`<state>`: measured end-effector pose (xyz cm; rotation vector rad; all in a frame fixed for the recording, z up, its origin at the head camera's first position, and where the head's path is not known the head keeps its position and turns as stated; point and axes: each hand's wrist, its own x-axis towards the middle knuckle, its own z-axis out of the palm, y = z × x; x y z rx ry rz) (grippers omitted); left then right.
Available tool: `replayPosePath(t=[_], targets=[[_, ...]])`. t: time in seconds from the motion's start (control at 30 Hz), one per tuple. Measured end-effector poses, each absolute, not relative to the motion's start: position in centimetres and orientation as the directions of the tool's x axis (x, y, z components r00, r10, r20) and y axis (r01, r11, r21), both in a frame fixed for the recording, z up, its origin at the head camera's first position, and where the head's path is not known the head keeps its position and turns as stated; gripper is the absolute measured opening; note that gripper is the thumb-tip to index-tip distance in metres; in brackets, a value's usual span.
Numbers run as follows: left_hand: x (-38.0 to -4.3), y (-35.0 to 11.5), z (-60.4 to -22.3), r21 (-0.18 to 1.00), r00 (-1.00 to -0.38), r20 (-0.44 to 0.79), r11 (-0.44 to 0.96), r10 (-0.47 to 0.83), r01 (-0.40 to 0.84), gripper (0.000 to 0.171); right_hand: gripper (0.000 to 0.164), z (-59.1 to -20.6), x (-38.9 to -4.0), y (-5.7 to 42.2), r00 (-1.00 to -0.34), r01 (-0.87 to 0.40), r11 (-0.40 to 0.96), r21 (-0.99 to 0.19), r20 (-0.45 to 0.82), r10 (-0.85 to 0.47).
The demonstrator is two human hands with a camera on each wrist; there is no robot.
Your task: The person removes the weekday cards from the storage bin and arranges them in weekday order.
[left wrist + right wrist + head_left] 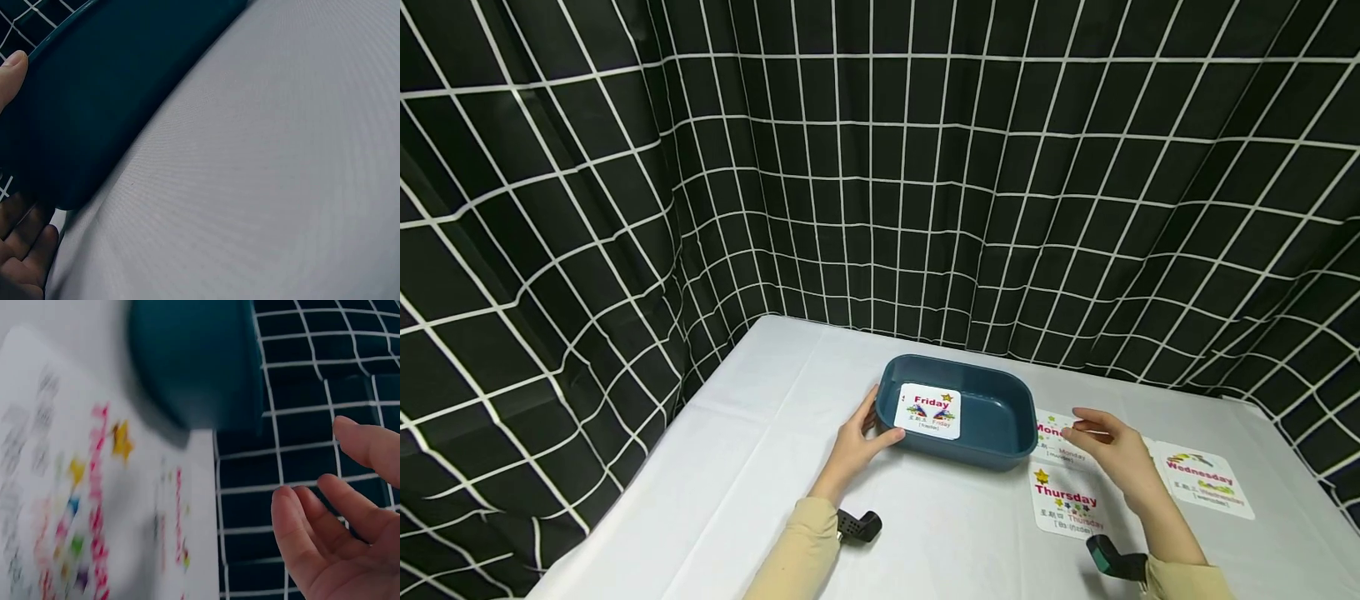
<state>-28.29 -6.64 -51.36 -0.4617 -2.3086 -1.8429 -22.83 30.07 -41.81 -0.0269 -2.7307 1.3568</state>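
Note:
A dark teal plastic basin [1000, 417] stands on the white-covered table, with a Friday card [928, 412] leaning face up inside its left part. My left hand [856, 442] grips the basin's near left corner, thumb at the front rim and fingers along the left end. In the left wrist view the thumb [11, 78] lies at the rim of the basin [106, 94]. Past the basin's right end, my right hand [1112, 454] hovers over the Monday card [1054, 429], fingers loosely bent and holding nothing. Nearer me lies the Thursday card [1063, 502].
To the right of my right hand lies a Wednesday card [1202, 479], face up. The white tablecloth [760, 392] reaches back to a black curtain [880, 183] with a white grid, which also hangs along both sides.

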Motion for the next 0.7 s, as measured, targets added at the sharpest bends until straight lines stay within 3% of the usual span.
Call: replayPosePath(t=[0.7], targets=[[-28.2, -6.6, -51.5, 0.931, -0.953, 0.272, 0.214, 0.13, 0.295, 0.087, 0.067, -41.2, -26.1, 24.5, -0.997, -0.065, 0.358, -0.931, 0.044, -0.067]])
